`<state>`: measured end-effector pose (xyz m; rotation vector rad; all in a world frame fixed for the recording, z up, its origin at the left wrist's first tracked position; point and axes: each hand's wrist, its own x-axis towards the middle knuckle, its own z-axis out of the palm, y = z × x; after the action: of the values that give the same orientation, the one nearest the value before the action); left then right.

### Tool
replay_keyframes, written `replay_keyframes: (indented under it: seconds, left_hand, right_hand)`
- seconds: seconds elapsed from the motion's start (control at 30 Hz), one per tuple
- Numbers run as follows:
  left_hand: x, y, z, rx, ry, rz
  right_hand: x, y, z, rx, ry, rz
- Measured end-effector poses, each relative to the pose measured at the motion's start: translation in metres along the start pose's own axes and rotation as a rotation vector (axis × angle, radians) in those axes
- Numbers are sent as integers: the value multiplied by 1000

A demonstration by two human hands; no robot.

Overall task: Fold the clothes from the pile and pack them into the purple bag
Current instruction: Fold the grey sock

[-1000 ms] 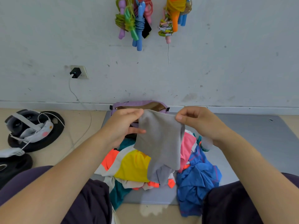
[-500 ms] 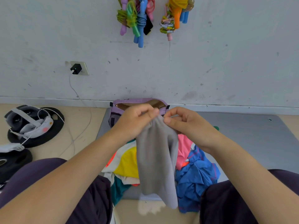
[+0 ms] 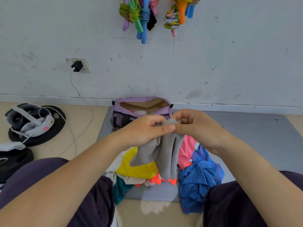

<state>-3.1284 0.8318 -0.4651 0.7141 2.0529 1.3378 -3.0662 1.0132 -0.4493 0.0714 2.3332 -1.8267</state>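
Two hands meet at chest height: left hand [image 3: 144,130] and right hand [image 3: 196,126], fingers curled, both pinching top edge of soft grey knit garment [image 3: 165,151], folded lengthwise, hanging over pile. Pile of mixed clothes [image 3: 139,167]: yellow, pink, blue, orange, teal; lies on grey floor mat [image 3: 254,138] between knees. Purple fabric bag [image 3: 142,107]: unzipped, tan lining, standing at mat's far edge against white wall [image 3: 213,63]. Mat right of pile bare. Black weight plates [image 3: 37,128], headset on top, left on tan floor. Coloured skipping ropes [image 3: 141,13] hang on wall.
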Motion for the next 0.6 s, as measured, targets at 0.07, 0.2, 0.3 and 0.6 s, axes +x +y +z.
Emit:
replay_keyframes:
  seconds: [0.07, 0.2, 0.3, 0.6]
  left_hand:
    - [0, 1, -8, -35, 65, 35]
    - [1, 4, -18, -103, 249, 126]
    - [0, 6, -26, -122, 288, 144]
    - [-7, 3, -22, 10, 141, 139]
  right_hand:
    - [0, -1, -3, -4, 8, -5]
    - [-4, -5, -10, -77, -75, 5]
    - [-4, -4, -7, -92, -23, -13]
    - [-4, -4, 7, -234, -18, -84]
